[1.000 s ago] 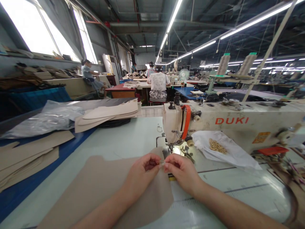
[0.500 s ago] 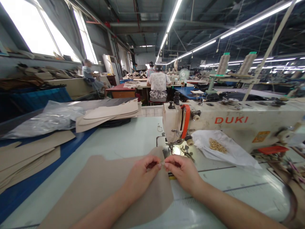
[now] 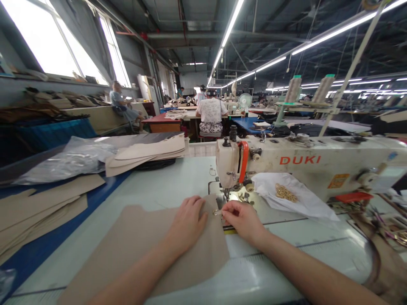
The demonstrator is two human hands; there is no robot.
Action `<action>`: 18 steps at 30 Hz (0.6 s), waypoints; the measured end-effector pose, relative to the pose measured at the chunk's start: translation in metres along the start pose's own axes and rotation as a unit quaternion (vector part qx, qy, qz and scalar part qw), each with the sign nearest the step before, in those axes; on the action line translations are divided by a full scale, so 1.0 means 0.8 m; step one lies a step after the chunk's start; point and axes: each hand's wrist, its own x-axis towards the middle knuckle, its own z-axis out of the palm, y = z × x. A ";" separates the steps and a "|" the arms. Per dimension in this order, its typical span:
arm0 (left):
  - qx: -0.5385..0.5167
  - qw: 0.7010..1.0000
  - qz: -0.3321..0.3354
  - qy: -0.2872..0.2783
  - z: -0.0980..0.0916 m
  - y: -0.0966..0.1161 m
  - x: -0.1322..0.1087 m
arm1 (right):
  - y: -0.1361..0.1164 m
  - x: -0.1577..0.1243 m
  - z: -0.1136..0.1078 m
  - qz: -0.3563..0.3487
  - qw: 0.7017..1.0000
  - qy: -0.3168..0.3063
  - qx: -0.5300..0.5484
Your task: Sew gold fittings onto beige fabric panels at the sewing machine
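Note:
My left hand (image 3: 187, 220) lies flat on a tan leatherette panel (image 3: 143, 250), pressing it to the sewing table near the presser foot. My right hand (image 3: 242, 219) pinches a small gold metal ring (image 3: 217, 212) at the panel's edge, just in front of the needle of a cream DUKI sewing machine (image 3: 233, 163). The ring's loop shows beyond my fingertips, and the rest is hidden in my grip. Several more gold rings (image 3: 285, 192) lie on a crumpled white plastic bag (image 3: 294, 197) to the right of the needle.
Stacks of cut tan panels (image 3: 38, 212) lie on a blue strip at the table's left, with more panels (image 3: 146, 152) and a clear plastic bag (image 3: 68, 159) behind. Thread cones (image 3: 322, 89) stand beyond the machine. Co-workers (image 3: 211, 114) sit farther back.
My left hand has let go of the ring and moved left and down onto the panel. The ring stays in my right hand, which has shifted slightly down.

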 end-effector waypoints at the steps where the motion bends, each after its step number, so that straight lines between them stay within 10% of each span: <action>1: 0.021 1.000 0.010 -0.007 0.002 0.001 -0.001 | -0.003 0.001 -0.001 0.020 1.000 -0.002 -0.001; 18: 0.053 0.997 0.058 0.027 0.008 0.017 -0.031 | -0.028 0.038 -0.006 0.172 0.973 -0.111 -0.106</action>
